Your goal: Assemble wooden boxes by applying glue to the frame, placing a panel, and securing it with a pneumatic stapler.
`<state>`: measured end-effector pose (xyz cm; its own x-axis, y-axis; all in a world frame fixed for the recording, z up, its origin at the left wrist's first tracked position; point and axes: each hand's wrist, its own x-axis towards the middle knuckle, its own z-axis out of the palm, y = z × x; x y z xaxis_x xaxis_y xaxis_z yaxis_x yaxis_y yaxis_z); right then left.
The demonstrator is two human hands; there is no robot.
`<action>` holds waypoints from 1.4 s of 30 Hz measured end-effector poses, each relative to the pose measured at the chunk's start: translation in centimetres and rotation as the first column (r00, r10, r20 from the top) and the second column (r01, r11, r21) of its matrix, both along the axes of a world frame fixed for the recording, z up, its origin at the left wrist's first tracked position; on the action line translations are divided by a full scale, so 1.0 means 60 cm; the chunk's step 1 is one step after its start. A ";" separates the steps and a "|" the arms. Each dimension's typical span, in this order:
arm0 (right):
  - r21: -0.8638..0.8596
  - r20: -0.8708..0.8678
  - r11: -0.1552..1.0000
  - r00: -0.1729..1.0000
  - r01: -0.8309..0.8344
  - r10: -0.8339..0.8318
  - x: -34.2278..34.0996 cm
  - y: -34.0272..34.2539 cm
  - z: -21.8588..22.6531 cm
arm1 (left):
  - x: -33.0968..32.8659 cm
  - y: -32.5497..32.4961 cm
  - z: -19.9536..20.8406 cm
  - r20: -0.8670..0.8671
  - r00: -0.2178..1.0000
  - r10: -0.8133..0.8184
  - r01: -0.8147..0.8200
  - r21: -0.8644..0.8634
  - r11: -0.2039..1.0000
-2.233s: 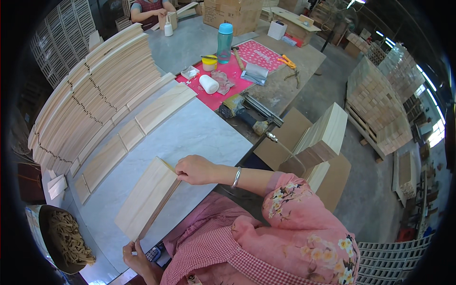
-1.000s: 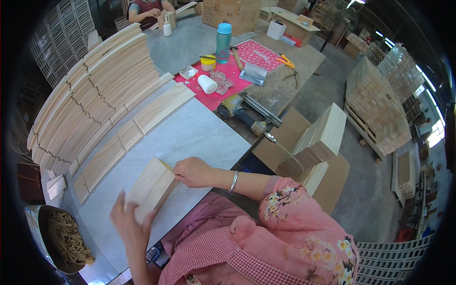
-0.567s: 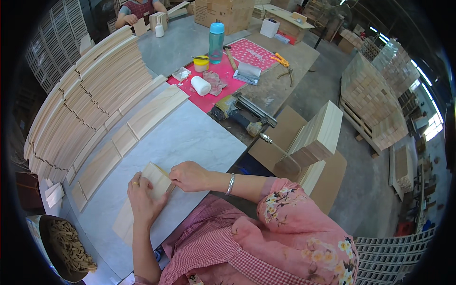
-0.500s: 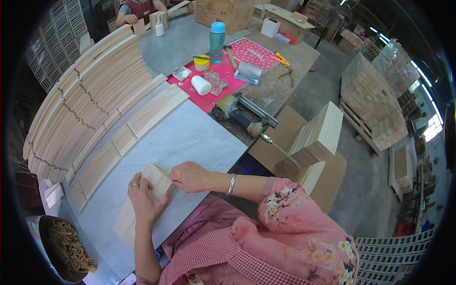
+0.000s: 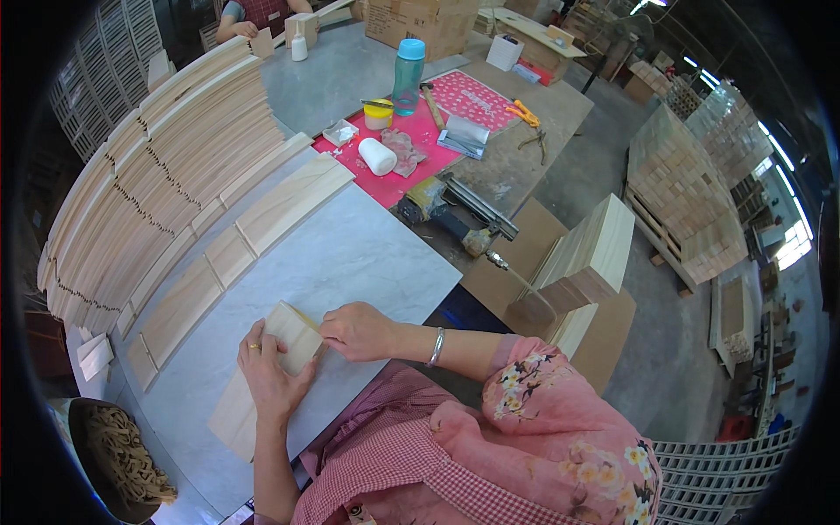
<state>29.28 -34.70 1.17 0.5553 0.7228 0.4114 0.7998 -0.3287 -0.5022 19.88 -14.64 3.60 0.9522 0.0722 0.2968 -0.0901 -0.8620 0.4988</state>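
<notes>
A pale wooden board (image 5: 231, 415) lies aslant on the marbled tabletop, close in front of me. My left hand (image 5: 275, 372), a ring on one finger, grips the far part of it, thumb and fingers spread over opposite sides. I cannot tell whether that far part is a separate block (image 5: 292, 329) on the board. A thin yellow line shows along its upper right edge. My right hand (image 5: 357, 332), with a silver bangle at the wrist, is closed against that edge. Whatever its fingers pinch is hidden.
Grooved boards (image 5: 188, 302) lie in a row beyond my hands, before tall stacked boards (image 5: 131, 197). A box of wood strips (image 5: 127, 455) stands near left. Farther right are a nail gun (image 5: 472, 210), bottle (image 5: 409, 79), and hammer (image 5: 433, 107). Another person (image 5: 254, 19) works at far left.
The whole view has shifted slightly. My left hand keeps its grip on the wood, and my right hand stays closed at the same edge, slightly lower along it.
</notes>
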 end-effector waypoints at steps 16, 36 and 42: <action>-0.277 0.424 0.519 0.587 0.809 -0.690 0.146 -0.240 0.065 | -0.004 0.002 0.001 -0.026 0.999 0.021 -0.022 -0.018 1.000; -0.529 -0.094 0.590 0.649 0.609 -0.755 0.171 -0.254 0.141 | 0.004 0.015 -0.029 0.105 0.994 0.038 -0.047 0.083 0.995; -0.507 -0.367 0.745 0.674 0.433 -0.641 -0.029 -0.116 0.217 | -0.006 0.016 -0.045 0.130 0.986 0.104 -0.114 0.069 0.991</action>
<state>27.54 -41.69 14.18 0.9334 0.2576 -0.2499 0.0958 -0.8498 -0.5183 19.53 -13.66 0.87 0.8946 0.1460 0.4223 -0.0516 -0.9051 0.4221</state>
